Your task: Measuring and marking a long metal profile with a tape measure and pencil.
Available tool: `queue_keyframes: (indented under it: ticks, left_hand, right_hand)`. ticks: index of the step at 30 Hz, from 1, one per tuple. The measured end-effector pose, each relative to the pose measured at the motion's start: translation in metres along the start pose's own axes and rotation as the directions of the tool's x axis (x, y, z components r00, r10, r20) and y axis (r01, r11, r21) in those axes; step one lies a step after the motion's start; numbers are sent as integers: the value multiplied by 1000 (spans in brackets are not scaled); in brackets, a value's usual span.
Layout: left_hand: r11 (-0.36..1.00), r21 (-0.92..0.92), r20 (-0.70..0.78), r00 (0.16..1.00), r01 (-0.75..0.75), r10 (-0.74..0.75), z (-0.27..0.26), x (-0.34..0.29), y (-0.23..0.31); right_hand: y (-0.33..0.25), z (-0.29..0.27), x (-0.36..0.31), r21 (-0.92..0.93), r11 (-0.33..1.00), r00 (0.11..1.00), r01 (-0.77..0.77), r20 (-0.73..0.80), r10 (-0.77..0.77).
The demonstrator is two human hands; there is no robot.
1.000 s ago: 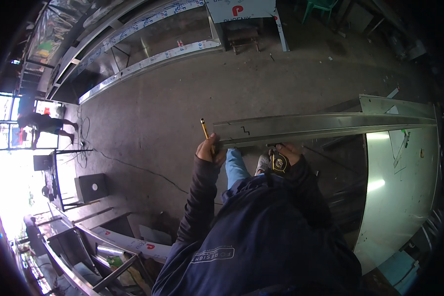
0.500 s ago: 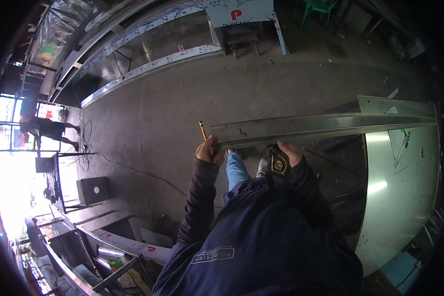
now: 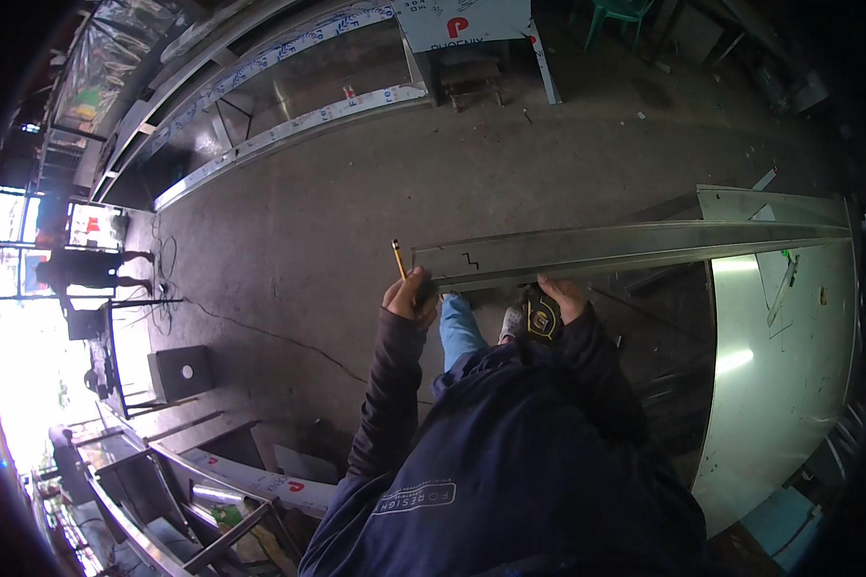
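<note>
A long bent sheet-metal profile [image 3: 587,245] stretches from in front of me to the right, its far right part lying over a pale metal sheet. A black zigzag mark shows near its left end. My left hand [image 3: 408,294] is closed at that end, with a yellow pencil [image 3: 398,258] sticking up from the fingers. Close to the profile's near edge, my right hand [image 3: 565,297] is closed round a black and yellow tape measure [image 3: 543,317]. Its fingers are partly hidden, and I cannot make out any drawn-out blade.
The pale metal sheet [image 3: 779,385] fills the right side. Film-edged metal frames [image 3: 289,125] stand at the far left. A dark box [image 3: 180,372] and a cable [image 3: 269,334] lie on the floor at left. Another person [image 3: 87,267] stands by the bright opening.
My left hand and the pencil have shifted very slightly. The tape measure has tilted a little in my right hand. The other person at the far left has changed posture.
</note>
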State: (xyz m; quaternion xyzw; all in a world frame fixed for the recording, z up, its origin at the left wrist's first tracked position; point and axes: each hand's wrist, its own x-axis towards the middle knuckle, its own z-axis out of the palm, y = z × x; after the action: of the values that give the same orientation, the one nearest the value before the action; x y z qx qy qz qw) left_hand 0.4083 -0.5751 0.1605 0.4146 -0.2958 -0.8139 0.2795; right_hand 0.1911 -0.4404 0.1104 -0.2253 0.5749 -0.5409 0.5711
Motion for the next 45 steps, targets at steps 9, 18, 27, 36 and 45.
queue_keyframes:
  ticks: [9,18,27,36,45]
  left_hand:
    - [1000,-3,-18,1000,-3,2,-4,3,-4]
    - [985,135,-3,994,-105,106,-4,7,-8]
    - [980,153,29,992,-126,123,3,4,-3]
    - [937,186,62,955,-295,289,11,4,8]
    - [874,181,198,887,-451,417,20,8,25]
  right_hand:
    - [10,-2,8,-203,948,967,243,-20,-252]
    - [4,-1,1,-61,994,996,86,31,-84]
    - [-8,-3,-1,-7,999,999,44,-24,-44]
    - [-22,-7,-8,213,970,992,120,7,-125]
    - [-10,-18,-11,364,918,982,158,42,-186]
